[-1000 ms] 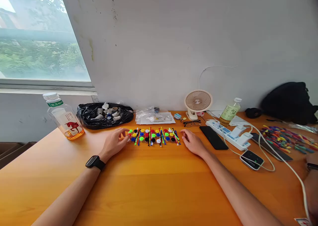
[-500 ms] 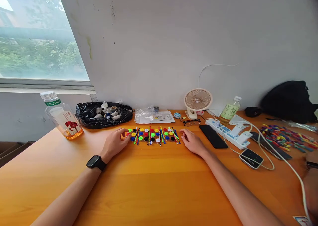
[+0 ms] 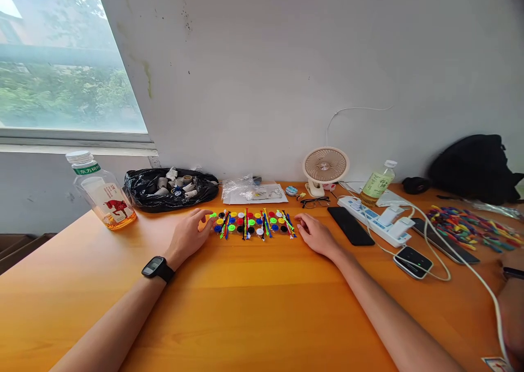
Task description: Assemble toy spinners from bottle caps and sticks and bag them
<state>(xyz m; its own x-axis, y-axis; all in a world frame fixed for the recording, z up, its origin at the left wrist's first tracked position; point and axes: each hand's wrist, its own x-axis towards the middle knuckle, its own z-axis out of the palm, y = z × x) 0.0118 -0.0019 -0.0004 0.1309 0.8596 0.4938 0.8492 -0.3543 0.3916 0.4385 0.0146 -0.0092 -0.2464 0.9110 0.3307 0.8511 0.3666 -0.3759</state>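
Note:
Colourful round discs (image 3: 231,228) and thin plastic sticks (image 3: 267,222) lie in a long arrangement on the wooden table, with bundles of sticks crossing between groups of discs. At its left end rests my left hand (image 3: 190,234), wearing a black watch (image 3: 155,267) on the wrist. Its thumb and index finger curve apart beside the leftmost discs, and I see nothing held in it. My right hand (image 3: 316,234) lies at the right end, fingers loosely bent and thumb apart, close to the last sticks and holding nothing visible.
Behind are a black bag of cardboard tubes (image 3: 170,195), a plastic packet (image 3: 254,192), glasses (image 3: 315,202) and a fan (image 3: 326,166). A large bottle (image 3: 104,197) stands left. To the right are a phone (image 3: 351,226), power strip (image 3: 368,219), cables, coloured pieces (image 3: 470,227) and another person's arm (image 3: 513,301).
My two hands stay at the ends of the disc and stick arrangement. The view shifts very slightly, and the other person's hand at the right edge moves a little.

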